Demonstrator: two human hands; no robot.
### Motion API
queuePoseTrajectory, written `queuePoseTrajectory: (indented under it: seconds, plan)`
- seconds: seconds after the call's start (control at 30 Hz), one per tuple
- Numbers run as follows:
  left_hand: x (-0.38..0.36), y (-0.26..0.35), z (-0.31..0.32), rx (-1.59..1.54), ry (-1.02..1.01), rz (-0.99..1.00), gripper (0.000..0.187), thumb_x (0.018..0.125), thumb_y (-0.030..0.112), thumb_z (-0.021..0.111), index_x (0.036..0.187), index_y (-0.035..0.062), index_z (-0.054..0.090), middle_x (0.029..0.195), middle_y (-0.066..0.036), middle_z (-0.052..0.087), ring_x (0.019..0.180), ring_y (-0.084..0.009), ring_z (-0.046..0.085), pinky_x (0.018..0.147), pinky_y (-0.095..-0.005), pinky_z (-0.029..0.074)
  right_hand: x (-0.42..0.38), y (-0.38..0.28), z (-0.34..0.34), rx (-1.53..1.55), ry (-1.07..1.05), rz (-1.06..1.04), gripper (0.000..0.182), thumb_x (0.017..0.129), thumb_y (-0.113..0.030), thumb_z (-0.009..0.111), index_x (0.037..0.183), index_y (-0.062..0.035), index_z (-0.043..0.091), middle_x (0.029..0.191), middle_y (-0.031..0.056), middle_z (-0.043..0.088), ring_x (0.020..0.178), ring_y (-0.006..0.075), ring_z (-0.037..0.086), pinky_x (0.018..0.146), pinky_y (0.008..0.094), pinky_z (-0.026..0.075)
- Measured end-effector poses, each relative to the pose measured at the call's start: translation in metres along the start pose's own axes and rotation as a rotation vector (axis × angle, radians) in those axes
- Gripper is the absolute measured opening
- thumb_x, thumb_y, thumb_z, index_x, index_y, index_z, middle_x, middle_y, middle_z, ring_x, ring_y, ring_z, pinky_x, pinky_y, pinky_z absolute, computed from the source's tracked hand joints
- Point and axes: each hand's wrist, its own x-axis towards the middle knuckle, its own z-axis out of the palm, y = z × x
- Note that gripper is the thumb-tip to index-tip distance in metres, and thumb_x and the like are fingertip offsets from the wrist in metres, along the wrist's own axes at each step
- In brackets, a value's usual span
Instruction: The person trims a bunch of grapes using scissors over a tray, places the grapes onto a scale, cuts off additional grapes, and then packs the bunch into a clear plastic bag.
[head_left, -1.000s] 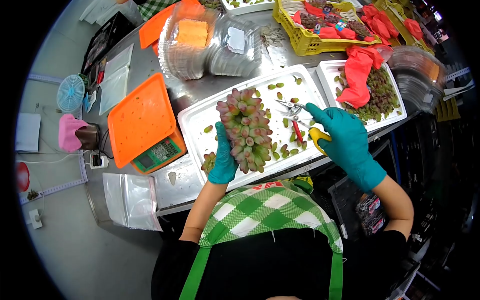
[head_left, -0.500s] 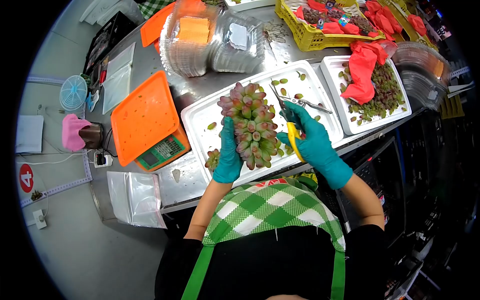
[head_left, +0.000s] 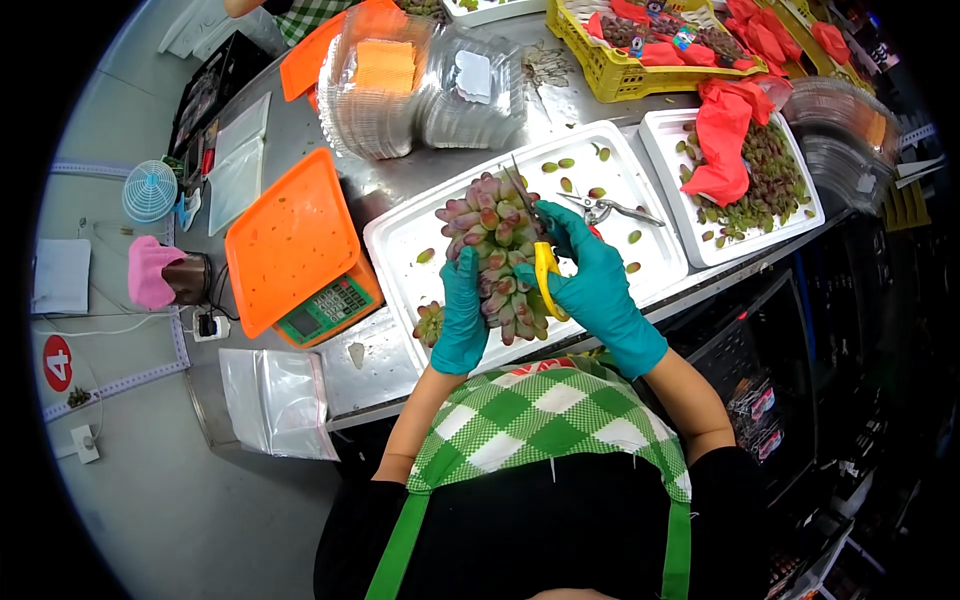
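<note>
My left hand (head_left: 462, 312), in a teal glove, is closed around the left side of a bunch of pink-green elongated grapes (head_left: 487, 222). My gloved right hand (head_left: 592, 282) grips a pair of scissors with yellow handles (head_left: 545, 272). Their dark blades (head_left: 522, 185) lie against the upper right side of the bunch. Below is a white tray (head_left: 398, 262) with loose grapes (head_left: 567, 163) scattered in it. Grey-handled pruning snips (head_left: 612, 210) rest in the tray beyond my right hand. A small cluster of grapes (head_left: 429, 324) sits at the tray's left edge.
An orange-topped scale (head_left: 295, 245) stands left of the tray. Clear plastic containers (head_left: 375, 95) are stacked behind it. To the right, another white tray (head_left: 690, 247) holds loose grapes and red paper. A yellow crate (head_left: 625, 82) is at the back. Plastic bags (head_left: 270, 400) lie at the table's left corner.
My right hand has moved left with the scissors, bringing the blades from beside the bunch to against it. The bunch has turned slightly in my left hand.
</note>
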Motion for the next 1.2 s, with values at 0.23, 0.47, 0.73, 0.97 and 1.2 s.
queuePoseTrajectory:
  seconds: [0.23,0.47,0.73,0.97,1.2]
  plan:
    - [0.003,-0.013,-0.01,0.033,-0.007,0.022,0.066,0.083,0.053,0.041,0.13,0.0085,0.029,0.127,-0.01,0.041,0.112,-0.0218,0.046,0.093,-0.0345,0.041,-0.001,0.016,0.004,0.456,0.081,0.129,0.052,0.075,-0.01,0.066,0.121,-0.0027,0.042,0.099,0.0038,0.055,0.088,0.0105,0.054,0.078,0.0231,0.046]
    - [0.008,0.021,0.009,0.344,0.063,0.195,0.059,0.074,0.015,0.066,0.124,0.0028,0.037,0.112,-0.008,0.049,0.096,-0.013,0.053,0.078,-0.0252,0.046,-0.002,0.034,0.004,0.844,0.072,0.361,0.042,0.083,-0.012,0.056,0.12,-0.0032,0.042,0.103,0.0034,0.055,0.092,0.0112,0.054,0.079,0.0233,0.046]
    - [0.005,0.032,0.011,-0.084,-0.105,-0.034,0.067,0.082,0.049,0.047,0.131,0.0081,0.029,0.125,-0.009,0.041,0.108,-0.0204,0.049,0.091,-0.0345,0.041,0.002,0.049,0.007,1.31,-0.062,0.374,0.043,0.086,-0.018,0.049,0.125,-0.0053,0.036,0.115,0.0106,0.051,0.101,0.0205,0.054,0.086,0.0343,0.047]
    - [0.015,0.013,0.001,-0.257,-0.24,-0.009,0.078,0.078,0.063,0.038,0.134,0.0103,0.022,0.135,-0.013,0.029,0.121,-0.0273,0.035,0.1,-0.0408,0.032,0.014,0.02,0.0,0.784,-0.043,0.341,0.048,0.076,-0.005,0.064,0.119,-0.0017,0.044,0.099,0.0036,0.056,0.084,0.01,0.057,0.076,0.0209,0.046]
    - [0.019,0.011,-0.014,-0.325,-0.245,0.006,0.077,0.078,0.061,0.035,0.135,0.0124,0.02,0.136,-0.013,0.026,0.123,-0.0291,0.031,0.101,-0.0426,0.029,0.015,0.001,-0.022,0.617,-0.201,0.191,0.048,0.076,0.002,0.06,0.121,-0.0039,0.043,0.106,0.0065,0.053,0.096,0.0134,0.053,0.083,0.0254,0.045]
